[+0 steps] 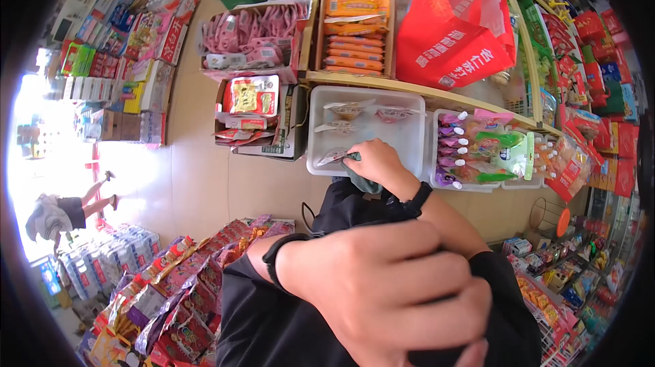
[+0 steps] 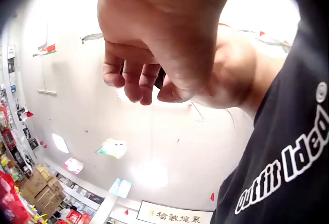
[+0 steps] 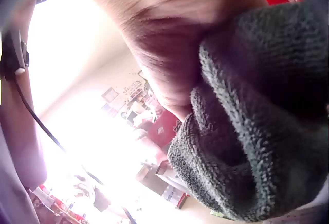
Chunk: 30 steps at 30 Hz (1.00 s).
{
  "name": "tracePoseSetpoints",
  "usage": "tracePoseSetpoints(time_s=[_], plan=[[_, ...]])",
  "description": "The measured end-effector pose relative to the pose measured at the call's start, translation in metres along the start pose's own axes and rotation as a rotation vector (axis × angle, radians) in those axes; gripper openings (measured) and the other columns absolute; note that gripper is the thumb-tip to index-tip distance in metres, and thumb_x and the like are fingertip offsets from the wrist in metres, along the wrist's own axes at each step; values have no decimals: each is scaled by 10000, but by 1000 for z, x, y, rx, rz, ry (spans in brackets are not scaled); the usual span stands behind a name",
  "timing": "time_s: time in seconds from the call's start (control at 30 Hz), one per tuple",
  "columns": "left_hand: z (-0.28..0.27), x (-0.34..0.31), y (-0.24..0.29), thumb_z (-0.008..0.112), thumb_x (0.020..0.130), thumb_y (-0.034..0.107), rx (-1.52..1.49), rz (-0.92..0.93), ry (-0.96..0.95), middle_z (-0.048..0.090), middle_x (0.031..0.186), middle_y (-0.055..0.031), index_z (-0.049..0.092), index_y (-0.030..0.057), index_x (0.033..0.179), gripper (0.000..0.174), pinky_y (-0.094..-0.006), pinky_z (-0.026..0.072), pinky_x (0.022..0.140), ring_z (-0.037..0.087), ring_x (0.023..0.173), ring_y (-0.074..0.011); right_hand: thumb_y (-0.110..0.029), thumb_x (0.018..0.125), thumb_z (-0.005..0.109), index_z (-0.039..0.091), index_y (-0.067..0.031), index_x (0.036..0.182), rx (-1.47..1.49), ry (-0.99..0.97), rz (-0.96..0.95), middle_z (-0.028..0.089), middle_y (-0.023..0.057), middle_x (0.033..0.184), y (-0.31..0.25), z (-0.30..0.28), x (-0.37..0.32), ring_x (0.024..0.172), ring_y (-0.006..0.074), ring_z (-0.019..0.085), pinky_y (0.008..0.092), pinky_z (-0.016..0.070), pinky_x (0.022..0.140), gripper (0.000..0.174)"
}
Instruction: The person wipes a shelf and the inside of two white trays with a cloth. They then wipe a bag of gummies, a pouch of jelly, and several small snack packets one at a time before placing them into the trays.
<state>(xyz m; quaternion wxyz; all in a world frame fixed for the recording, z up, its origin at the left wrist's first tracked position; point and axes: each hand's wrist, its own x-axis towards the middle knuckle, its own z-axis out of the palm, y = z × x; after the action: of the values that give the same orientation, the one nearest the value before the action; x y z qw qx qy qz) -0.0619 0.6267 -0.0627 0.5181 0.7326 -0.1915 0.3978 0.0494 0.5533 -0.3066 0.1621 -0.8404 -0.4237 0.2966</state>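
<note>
My right hand [image 1: 376,162] reaches over the front edge of a white plastic bin [image 1: 314,124], its fingers pinching a dark green-grey terry cloth [image 1: 361,179]. Folds of the cloth [image 3: 236,126] bunch below the palm in the right wrist view. Close to the fingertips lies a small clear packet [image 1: 333,156], and several similar packets [image 1: 344,109] are spread in the bin. My left hand [image 1: 402,285] is raised near the head camera, fingers loosely curled; no held thing shows in it. The left wrist view shows those fingers [image 2: 132,82] against the ceiling.
A bin of purple and green pouches [image 1: 477,148] stands to the right. Behind are a box of orange packs [image 1: 355,25] and a red bag [image 1: 457,25]. Boxes of pink packs [image 1: 256,32] and red packets [image 1: 249,107] stand left. A person [image 1: 65,213] is far left.
</note>
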Motion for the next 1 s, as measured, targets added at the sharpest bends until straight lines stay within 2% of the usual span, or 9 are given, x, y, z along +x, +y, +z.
tracePoseSetpoints(time_s=[0.13,0.27,0.33,0.47,0.57,0.63,0.83,0.9,1.0], plan=[[24,-5,0,636,560,270,74,202,260,416,611,-7,567,92,675,223,-252,308,432,373,454,-153,-377,771,678,740,-140,956,-44,-44,0,692,158,841,-2,22,9,802,357,666,443,545,736,307],[25,-3,14,613,582,221,20,111,226,385,602,6,546,96,645,155,-238,317,443,373,471,-144,-376,770,681,738,-130,964,-46,-43,-9,693,164,849,0,24,9,803,358,667,441,546,740,318],[40,9,9,604,587,201,21,220,562,381,599,9,542,101,634,126,-237,323,454,373,470,-144,-377,770,681,736,-125,971,-32,-52,7,694,165,852,-3,21,12,810,358,666,440,544,750,327],[18,9,21,593,592,182,-32,199,416,384,601,10,534,105,630,104,-236,336,464,377,472,-148,-387,777,672,731,-114,988,-8,-43,44,697,163,864,-5,14,16,835,359,664,434,537,783,350],[3,20,33,587,593,173,-237,-239,124,389,605,6,535,110,637,93,-239,345,464,386,474,-154,-387,784,665,730,-115,996,1,-43,46,699,159,870,-5,15,16,844,359,664,434,536,789,351],[26,4,15,586,591,167,-35,198,391,386,600,4,538,113,642,89,-239,349,462,388,473,-153,-387,787,662,728,-115,1001,-4,-47,43,699,158,874,-3,18,17,847,358,664,435,535,788,352],[48,2,11,585,578,161,117,250,610,389,592,6,533,108,642,98,-237,315,434,385,464,-139,-388,802,651,580,-177,1271,-2,-9,32,686,203,880,-5,1,6,849,404,650,461,527,788,520],[-3,-10,21,586,578,167,67,193,57,388,585,7,516,104,633,110,-236,279,420,373,465,-130,-376,812,642,429,-217,1396,92,-20,53,674,236,881,-6,-26,-2,841,436,640,486,517,791,641],[18,-5,14,584,586,162,87,260,263,374,565,16,474,105,609,126,-232,219,405,311,434,-110,-341,834,631,305,-236,1460,124,166,-10,657,265,903,25,-43,-5,843,449,633,499,511,779,714]])
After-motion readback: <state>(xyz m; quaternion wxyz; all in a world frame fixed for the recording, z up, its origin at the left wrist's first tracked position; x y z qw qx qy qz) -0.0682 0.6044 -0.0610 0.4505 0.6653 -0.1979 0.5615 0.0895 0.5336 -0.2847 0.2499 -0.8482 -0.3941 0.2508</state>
